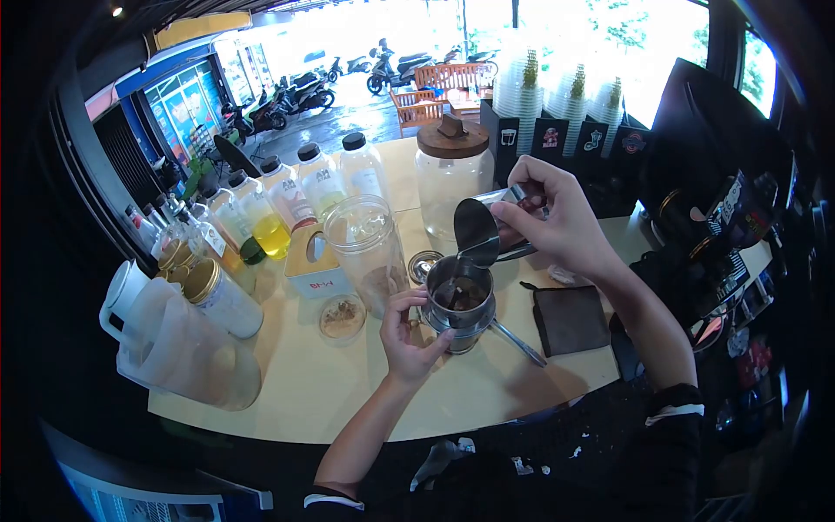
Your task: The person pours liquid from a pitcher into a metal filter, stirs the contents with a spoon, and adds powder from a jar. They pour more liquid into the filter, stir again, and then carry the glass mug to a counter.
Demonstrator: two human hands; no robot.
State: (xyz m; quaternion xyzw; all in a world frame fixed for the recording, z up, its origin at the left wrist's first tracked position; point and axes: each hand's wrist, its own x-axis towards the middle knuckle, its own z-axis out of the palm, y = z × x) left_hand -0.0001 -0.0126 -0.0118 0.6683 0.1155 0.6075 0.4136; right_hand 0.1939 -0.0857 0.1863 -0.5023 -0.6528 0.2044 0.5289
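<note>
My right hand (557, 213) is closed round the handle of a small metal pitcher (477, 228), tilted with its spout low over a metal drip coffee filter (459, 304). A thin stream seems to run from the spout into the filter, where dark brown contents show. Thumb and fingers of my left hand (410, 341) grip the filter's sides near its base. What the filter stands on is partly hidden. A metal spoon (522, 344) lies against its right side. Behind it is a small round metal lid (424, 265). An open clear jar (370, 252) stands left of it.
A jar lid with brown powder (341, 318) and a folded dark cloth (570, 320) lie on the table (304, 409). A large wooden-lidded jar (452, 174), several bottles (315, 178) and stacked cups (522, 96) stand behind. A plastic pitcher (187, 357) is at left.
</note>
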